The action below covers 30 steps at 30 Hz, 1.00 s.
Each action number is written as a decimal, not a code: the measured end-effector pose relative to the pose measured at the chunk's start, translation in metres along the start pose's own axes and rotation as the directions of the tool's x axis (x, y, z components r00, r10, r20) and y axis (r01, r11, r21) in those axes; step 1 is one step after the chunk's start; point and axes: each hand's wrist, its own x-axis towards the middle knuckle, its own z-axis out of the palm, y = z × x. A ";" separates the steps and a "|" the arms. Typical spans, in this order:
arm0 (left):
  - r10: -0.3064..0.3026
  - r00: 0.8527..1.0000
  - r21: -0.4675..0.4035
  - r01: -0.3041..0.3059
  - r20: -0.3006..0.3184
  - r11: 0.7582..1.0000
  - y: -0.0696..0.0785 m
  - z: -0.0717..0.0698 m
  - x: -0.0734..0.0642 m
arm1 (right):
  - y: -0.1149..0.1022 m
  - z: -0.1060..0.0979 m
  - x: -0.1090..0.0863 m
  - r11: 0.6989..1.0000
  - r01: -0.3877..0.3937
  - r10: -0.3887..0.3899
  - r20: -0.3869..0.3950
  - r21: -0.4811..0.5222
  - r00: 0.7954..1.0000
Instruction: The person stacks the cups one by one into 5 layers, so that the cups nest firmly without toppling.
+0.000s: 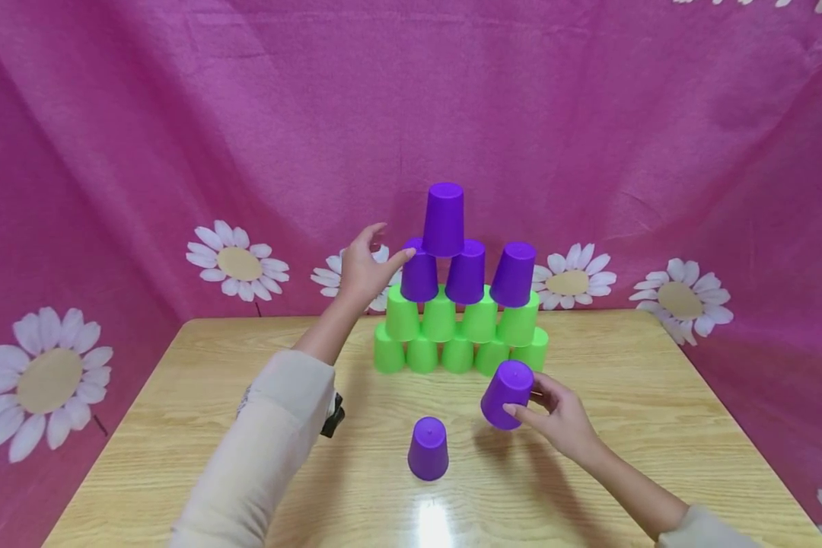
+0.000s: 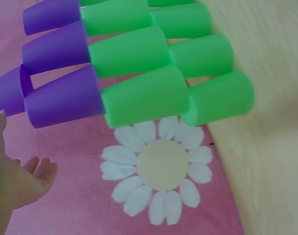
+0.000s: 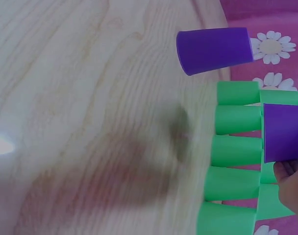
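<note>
A pyramid of upside-down cups stands at the back of the table. Its two lower tiers are green cups (image 1: 457,356); above them sits a row of purple cups (image 1: 514,275), topped on the left by a single purple cup (image 1: 445,219). My left hand (image 1: 368,270) is held with thumb and fingers spread at the left of the purple tiers, nothing in its grasp. In the left wrist view, that hand (image 2: 21,181) is just below the top cup (image 2: 9,93). My right hand (image 1: 563,418) grips another purple cup (image 1: 508,396), tilted, in front of the pyramid.
One more purple cup (image 1: 428,449) stands upside down on the wooden table (image 1: 630,396), nearer to me. A pink cloth (image 1: 315,152) with white daisies hangs behind and along both sides. A small black object (image 1: 333,416) shows beside the left sleeve.
</note>
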 end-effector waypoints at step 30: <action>0.047 0.996 -0.115 -0.056 -0.073 0.992 -0.073 0.004 -0.065 | -0.019 -0.011 0.030 1.000 0.025 -0.025 -0.045 -0.005 0.999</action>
